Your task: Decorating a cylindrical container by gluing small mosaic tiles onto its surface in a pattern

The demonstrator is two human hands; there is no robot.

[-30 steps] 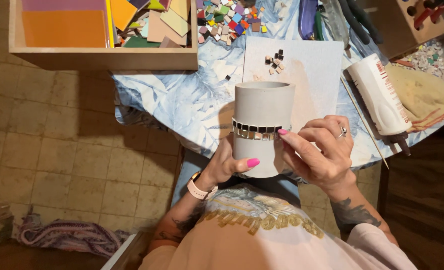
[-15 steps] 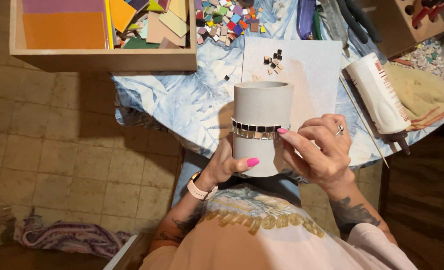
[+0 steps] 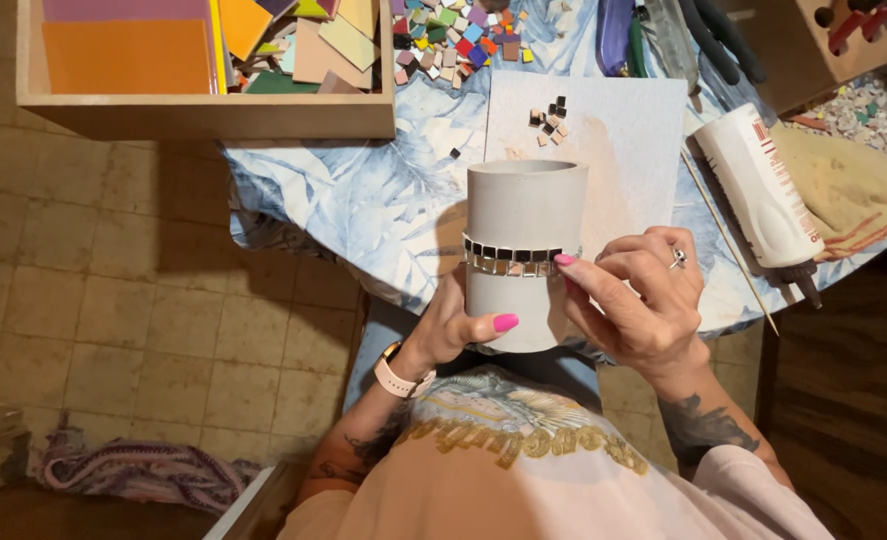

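A grey cylindrical pot (image 3: 520,205) lies tilted over my lap, open end pointing at the table. A band of small dark and mirrored mosaic tiles (image 3: 511,259) runs around its middle. My left hand (image 3: 453,325) cradles the pot from below and left, thumb across its lower wall. My right hand (image 3: 635,297) rests at the pot's right side, fingertips pinched at the right end of the tile band. A few loose dark tiles (image 3: 549,117) lie on a white sheet (image 3: 628,130) behind the pot.
A table with a blue leaf-pattern cloth (image 3: 363,195) holds a wooden tray (image 3: 193,112) of coloured tile sheets, a heap of small coloured tiles (image 3: 453,30), a white glue bottle (image 3: 760,195), a thin wooden stick (image 3: 728,245) and a yellow rag (image 3: 843,190). Tiled floor lies at the left.
My right fingertips have stayed at the end of the tile band with only slight shifts. The pot and my left hand are nearly still.
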